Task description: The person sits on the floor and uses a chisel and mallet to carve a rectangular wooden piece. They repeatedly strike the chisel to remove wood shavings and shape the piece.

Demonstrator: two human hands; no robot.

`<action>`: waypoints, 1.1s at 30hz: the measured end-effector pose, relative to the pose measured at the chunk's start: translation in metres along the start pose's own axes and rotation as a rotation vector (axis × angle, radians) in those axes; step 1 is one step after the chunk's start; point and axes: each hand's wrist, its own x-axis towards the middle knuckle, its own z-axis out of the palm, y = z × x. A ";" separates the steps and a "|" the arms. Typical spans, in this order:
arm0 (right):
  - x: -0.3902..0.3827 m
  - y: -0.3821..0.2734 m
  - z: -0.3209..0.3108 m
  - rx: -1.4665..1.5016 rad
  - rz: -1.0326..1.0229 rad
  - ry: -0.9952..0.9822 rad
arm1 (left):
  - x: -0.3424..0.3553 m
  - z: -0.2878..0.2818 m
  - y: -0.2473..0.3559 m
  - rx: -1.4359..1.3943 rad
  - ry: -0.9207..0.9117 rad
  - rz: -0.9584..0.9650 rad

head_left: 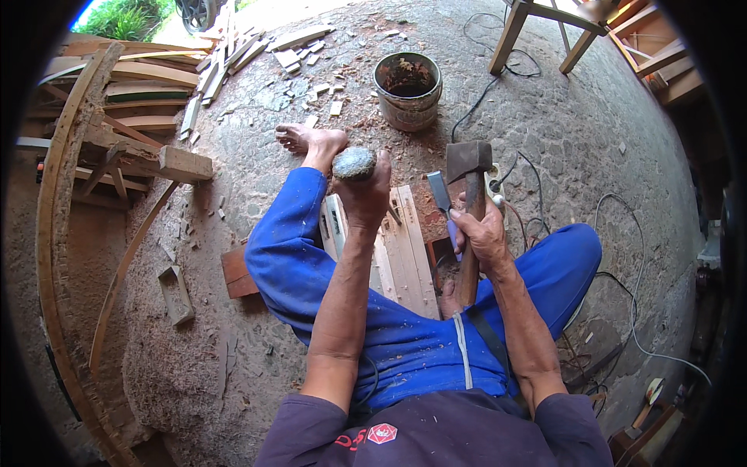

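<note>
Raised in front of me, my left hand (364, 196) is closed round a rounded, grey speckled object (354, 163); its kind is unclear and its lower part is hidden by the fist. My right hand (484, 229) grips a hammer (469, 159) by its wooden handle, the dark, heavy head pointing up. The same fingers hold a chisel (439, 189) with a wide metal blade and a purple handle, blade up, beside the hammer. Between my blue-trousered legs lie pale wooden boards (405, 261), some with dark slots, partly covered by my left arm.
A dirty bucket (412, 117) stands beyond my feet. Offcuts and shavings (292, 58) litter the floor. Curved timbers (62, 171) rise at the left, near a small wooden tray (177, 296). A power strip (493, 184) and cables lie right, below a wooden stand (510, 35).
</note>
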 end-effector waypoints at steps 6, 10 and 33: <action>-0.023 -0.074 0.012 -0.387 -0.319 -0.131 | -0.014 0.018 0.011 -0.002 -0.134 0.054; -0.043 -0.136 0.036 -0.816 -0.859 -0.109 | -0.018 0.014 0.019 -0.066 -0.115 0.065; -0.038 -0.098 0.005 -1.341 -0.563 -0.372 | -0.055 0.004 -0.005 -0.179 -0.300 0.045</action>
